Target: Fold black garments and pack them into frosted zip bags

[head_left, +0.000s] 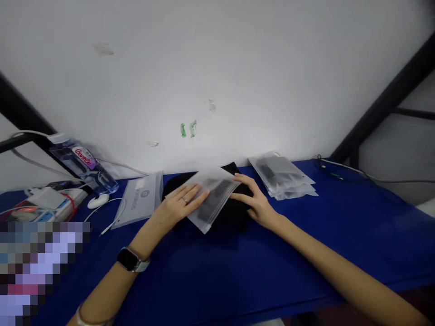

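A frosted clear zip bag (212, 199) with a dark printed patch lies tilted over a black cloth-like item (234, 222), whose kind I cannot make out. My left hand (180, 201) rests flat on the bag's left part, fingers stretched out, a ring on one finger. At the bag's right edge, my right hand (254, 201) grips it with the fingers near the corner; the thumb is partly hidden. The slider sits at the bag's near corner. Farther right lies a stack of similar frosted zip bags (282, 174).
A translucent printed pouch (141, 199) lies left of the hands. Beyond it are a leaning water bottle (84, 163), a white round device (98, 201) with a cable, and a cluttered power strip (64, 208). Behind the blue table (306, 235) stands a white wall (217, 68).
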Demonstrator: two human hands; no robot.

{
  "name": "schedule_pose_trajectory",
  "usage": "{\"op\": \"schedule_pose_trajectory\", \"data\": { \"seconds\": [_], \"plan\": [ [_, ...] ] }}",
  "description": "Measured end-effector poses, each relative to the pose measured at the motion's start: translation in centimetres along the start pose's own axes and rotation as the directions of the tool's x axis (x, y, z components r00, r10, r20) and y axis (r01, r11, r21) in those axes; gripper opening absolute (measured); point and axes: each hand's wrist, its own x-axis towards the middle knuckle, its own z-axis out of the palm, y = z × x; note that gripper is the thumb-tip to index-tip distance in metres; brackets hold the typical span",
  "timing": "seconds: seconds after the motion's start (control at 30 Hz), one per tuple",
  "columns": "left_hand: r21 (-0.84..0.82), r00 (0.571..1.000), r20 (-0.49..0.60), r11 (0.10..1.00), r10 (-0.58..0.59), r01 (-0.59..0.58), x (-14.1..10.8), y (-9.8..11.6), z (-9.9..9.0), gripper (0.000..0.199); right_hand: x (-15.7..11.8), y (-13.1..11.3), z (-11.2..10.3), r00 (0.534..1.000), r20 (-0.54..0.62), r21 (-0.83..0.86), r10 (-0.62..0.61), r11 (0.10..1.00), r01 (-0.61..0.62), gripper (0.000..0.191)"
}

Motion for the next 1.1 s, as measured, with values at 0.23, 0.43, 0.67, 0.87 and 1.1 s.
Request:
{"op": "schedule_pose_trajectory", "data": {
  "seconds": [0.23, 0.43, 0.67, 0.87, 1.1],
  "plan": [
    [0.126, 0.926, 0.041, 0.922, -0.374, 0.367, -5.9, -5.3, -3.1, 0.070, -0.6, 0.5, -0.2, 0.990, -0.012, 0.040, 0.141, 0.989, -0.140, 0.061],
    [0.232, 0.646, 0.368, 0.738, -0.669, 0.633, -12.8, -8.3, -2.3, 0.060, -0.5, 1.2, 0.1, 0.969, 0.056, -0.002, 0.239, 0.971, -0.239, 0.074],
    [0.097, 0.541, 0.611, 0.732, -0.578, 0.674, -12.2, -7.6, -1.6, 0.055, -0.3, 1.6, -0.3, 0.975, 0.077, -0.025, 0.209, 0.978, -0.208, 0.073],
    [-0.154, 0.675, 0.516, 0.718, -0.527, 0.678, -8.3, -5.8, -3.1, 0.065, 1.8, 0.9, -2.1, 0.973, 0.203, -0.039, 0.109, 0.994, -0.103, 0.070],
    [-0.326, 0.844, 0.395, 0.803, -0.363, 0.498, -1.0, -0.2, -2.0, 0.056, 2.2, -0.4, -0.5, 0.959, 0.246, 0.010, 0.141, 0.989, -0.148, 0.062]
  ]
}}
